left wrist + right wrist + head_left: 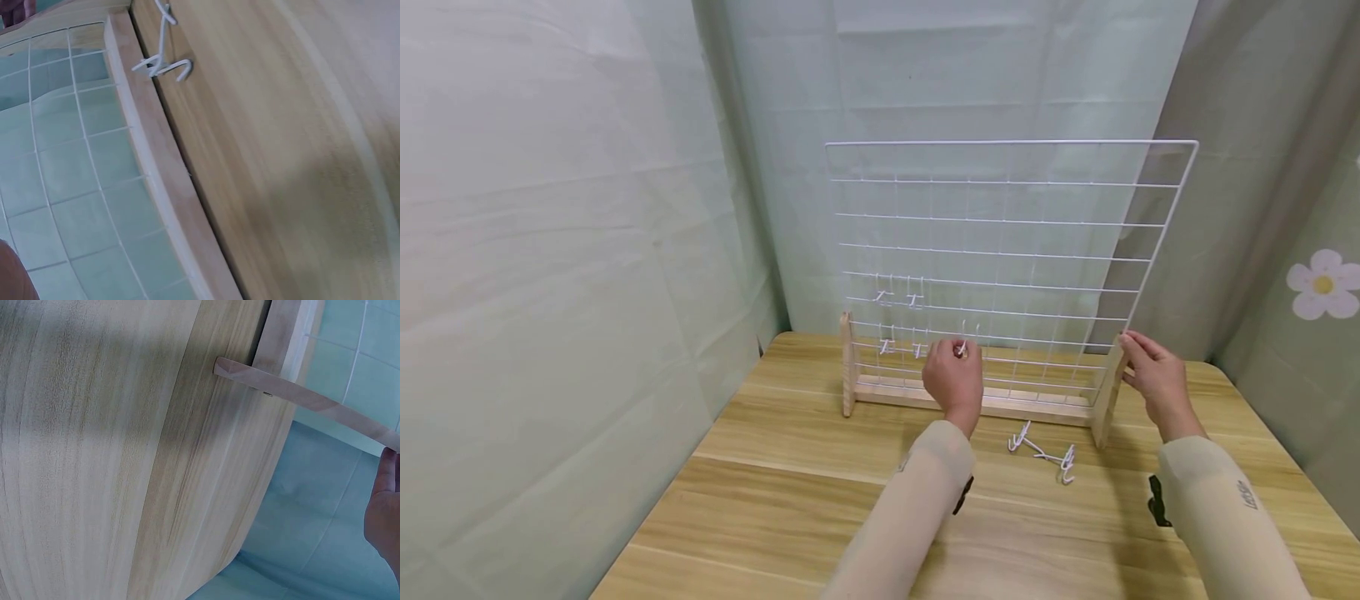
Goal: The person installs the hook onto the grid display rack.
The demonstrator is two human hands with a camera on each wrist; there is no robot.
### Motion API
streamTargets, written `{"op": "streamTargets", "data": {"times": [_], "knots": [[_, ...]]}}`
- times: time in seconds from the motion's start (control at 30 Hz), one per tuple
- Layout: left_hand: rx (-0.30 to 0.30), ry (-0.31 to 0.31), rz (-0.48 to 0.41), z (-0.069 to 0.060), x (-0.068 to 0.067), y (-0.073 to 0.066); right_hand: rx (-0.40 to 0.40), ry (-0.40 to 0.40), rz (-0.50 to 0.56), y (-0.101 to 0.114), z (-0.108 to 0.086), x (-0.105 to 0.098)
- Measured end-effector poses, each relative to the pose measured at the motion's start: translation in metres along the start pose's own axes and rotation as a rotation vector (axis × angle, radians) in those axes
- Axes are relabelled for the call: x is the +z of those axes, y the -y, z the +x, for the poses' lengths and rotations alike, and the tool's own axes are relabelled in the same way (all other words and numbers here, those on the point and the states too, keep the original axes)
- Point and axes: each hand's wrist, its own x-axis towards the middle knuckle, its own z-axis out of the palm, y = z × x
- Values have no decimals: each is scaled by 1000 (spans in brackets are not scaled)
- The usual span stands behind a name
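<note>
Pale green cloth curtains [617, 250] close in behind us, and in front of them we have a yellow-brown, wood-grained tabletop [752, 475]. Across its far part stands a broad white wire grid panel [985, 252], its long axis running left to right, rising from a pale wooden base bar [1037, 407] between two upright wooden end posts.

Our right hand [1157, 382] grips the top of the right wooden end post [1107, 404], well apart from our left hand [953, 377], which reaches to the lower middle of the grid. With the left we pinch a small white wire double hook [963, 347], its two prongs pointing up just in front of the bars; we cannot tell whether they catch a wire.

As we judge it, everything turns on that gap between prongs and bars, straight ahead of the left hand, much the nearer one. Four matching hung hooks [915, 300] sit to its left in two rows, and the white loose hooks [1066, 464] lie on the tabletop between our forearms, nearer us than the base bar.
</note>
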Motion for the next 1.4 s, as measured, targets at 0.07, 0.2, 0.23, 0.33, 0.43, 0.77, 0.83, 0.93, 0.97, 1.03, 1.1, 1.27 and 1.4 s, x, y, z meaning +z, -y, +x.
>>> {"op": "streamTargets", "data": {"times": [0.07,0.2,0.23,0.33,0.43,0.77,0.83,0.93,0.97,1.03,1.1,1.27,1.4], "knots": [[5,-8,0,2,1,-3,2,-2,4,0,0,0],[0,-8,-11,5,4,-10,4,-8,-4,1,-1,0],[-1,-8,-9,6,5,-12,4,-10,1,1,-1,1],[-13,-6,-11,9,6,-16,5,-12,20,2,-1,1],[-24,-4,-2,11,8,-20,4,-12,27,2,-1,2],[-41,-34,36,17,12,-27,1,-9,-23,3,-1,3],[-48,-27,44,17,13,-27,-6,-9,-28,2,-1,3],[-61,-13,58,17,15,-26,-20,-2,29,2,-1,2],[-65,-11,63,16,16,-26,-27,1,41,1,-1,2],[-72,-8,74,15,17,-25,-34,5,66,1,-2,1],[-85,5,83,14,17,-25,-38,6,66,0,-2,1],[-120,66,98,11,16,-26,-26,-1,26,0,-2,1],[-130,108,99,9,15,-25,-25,-4,27,1,-3,1]]}}
